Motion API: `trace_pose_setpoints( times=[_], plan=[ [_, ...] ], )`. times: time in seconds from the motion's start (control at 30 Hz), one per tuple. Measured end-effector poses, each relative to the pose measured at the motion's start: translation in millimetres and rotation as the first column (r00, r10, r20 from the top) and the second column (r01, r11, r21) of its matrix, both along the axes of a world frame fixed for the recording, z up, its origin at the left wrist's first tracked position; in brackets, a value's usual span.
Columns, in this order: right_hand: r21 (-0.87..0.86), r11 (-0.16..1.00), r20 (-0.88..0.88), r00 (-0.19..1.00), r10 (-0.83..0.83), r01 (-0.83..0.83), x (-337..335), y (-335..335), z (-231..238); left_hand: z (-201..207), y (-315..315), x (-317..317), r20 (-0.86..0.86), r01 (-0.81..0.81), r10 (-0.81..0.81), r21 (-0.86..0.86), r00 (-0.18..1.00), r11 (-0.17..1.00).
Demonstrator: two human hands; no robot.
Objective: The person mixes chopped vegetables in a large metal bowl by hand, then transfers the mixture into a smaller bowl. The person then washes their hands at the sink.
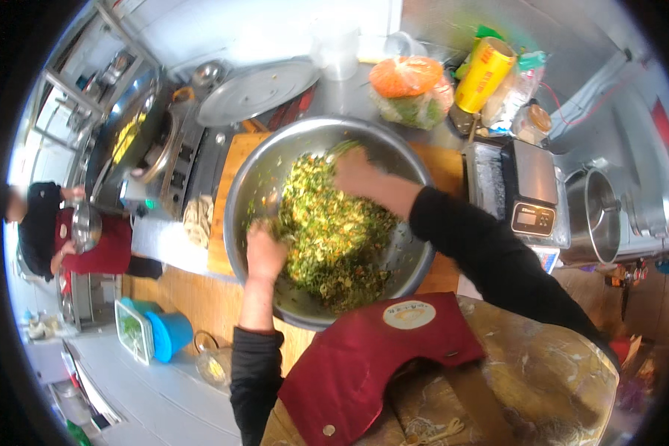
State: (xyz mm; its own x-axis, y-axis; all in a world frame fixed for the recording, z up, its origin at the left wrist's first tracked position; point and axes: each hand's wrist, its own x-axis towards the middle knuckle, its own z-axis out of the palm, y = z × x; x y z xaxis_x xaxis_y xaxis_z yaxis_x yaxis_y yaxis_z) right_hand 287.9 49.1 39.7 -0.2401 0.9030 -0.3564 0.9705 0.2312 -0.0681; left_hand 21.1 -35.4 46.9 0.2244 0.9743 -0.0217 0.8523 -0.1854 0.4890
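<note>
A large steel bowl (239,186) holds a chopped mix (327,230) of green vegetables, yellow egg-like bits and orange pieces. Both my hands are inside the bowl. My left hand (266,249) is at the left edge of the mix, near the bowl's wall, its fingers partly buried and blurred. My right hand (357,175) reaches across to the far side of the mix; bits of green show by its fingertips, which motion smears. Under the bowl lies a wooden board (442,167).
A digital scale (531,189) and a tall steel pot (593,215) stand at the right. Behind the bowl are a round metal lid (260,93), bagged vegetables (407,89) and a yellow roll (485,74). At the left, another person (97,238) holds a metal bowl (86,227) near a wok (137,130).
</note>
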Motion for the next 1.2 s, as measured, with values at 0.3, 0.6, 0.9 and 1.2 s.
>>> trace_pose_setpoints(
  times=[0.3,0.6,0.9,1.2],
  plan=[
    [-0.463,0.87,-0.46,0.792,-0.4,0.17,-54.2,9.0,-1.6,-32.8,43.0,28.5,0.229,-0.239,0.599,-0.764,0.767,0.599],
    [-0.508,0.796,-0.547,0.837,-0.002,-0.33,21.1,25.8,2.2,34.1,-31.0,-3.3,0.149,-0.019,0.138,-0.611,0.979,0.792],
    [-0.191,0.932,-0.405,0.89,0.21,-0.307,-157.0,48.5,-16.7,-0.3,-47.1,24.3,-0.129,0.096,-0.148,-0.34,0.98,0.936],
    [0.73,0.445,-0.367,0.252,0.896,-0.518,-144.9,15.3,-70.8,-5.6,-57.7,34.2,-0.245,0.172,-0.237,-0.258,0.94,0.951]
  ],
)
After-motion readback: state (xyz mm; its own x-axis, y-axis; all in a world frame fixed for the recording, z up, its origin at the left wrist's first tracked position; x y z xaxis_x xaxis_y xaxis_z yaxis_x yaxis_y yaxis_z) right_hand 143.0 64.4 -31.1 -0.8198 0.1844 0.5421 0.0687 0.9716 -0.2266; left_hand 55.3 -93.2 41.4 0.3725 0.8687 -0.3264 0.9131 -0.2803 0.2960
